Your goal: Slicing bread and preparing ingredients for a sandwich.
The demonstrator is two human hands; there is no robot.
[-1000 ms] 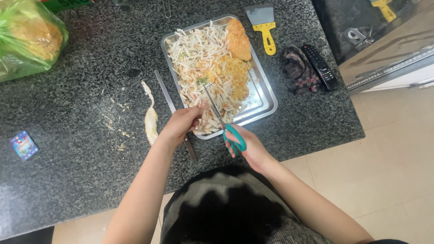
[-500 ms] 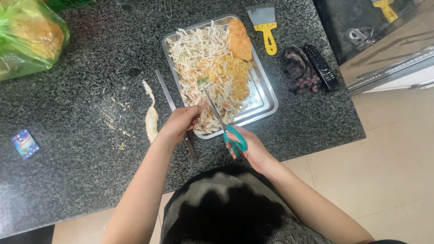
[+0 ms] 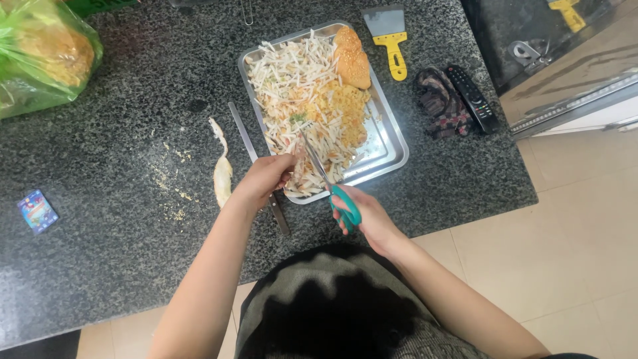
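Head view is showing a pair of scissors (image 3: 327, 179) with teal handles working over the near end of a shallow steel tray (image 3: 392, 143), the thin blades reaching up into the heap of food. The right hand (image 3: 365, 216) is gripping the handles with its fingers threaded through the loops and closed around them; how far the blades are parted I cannot tell, since they are lying against the pale strips. The scissors are looking light and rigid, best taken by those handle loops, with the points kept away from the other hand. The left hand (image 3: 264, 178) is resting at the tray's near left corner, its fingers curled and pinching the shredded strips (image 3: 292, 80) there; these are seeming soft, limp and probably a little slippery, likely to slide apart unless bunched together. The tray is holding a full spread of the white and orange shreds, a yellowish crumbly patch (image 3: 335, 106) and two browned, breaded-looking pieces (image 3: 351, 56) at the far end. Just left of the tray a long knife (image 3: 256, 159) is lying on the dark speckled counter (image 3: 100, 166), with a pale peel scrap (image 3: 221, 174) beside it. Farther out are sitting a yellow-handled scraper (image 3: 389, 33), a folded dark cloth (image 3: 440, 103), a remote control (image 3: 472, 98), a green plastic bag (image 3: 40, 53) and a small blue packet (image 3: 38, 211).
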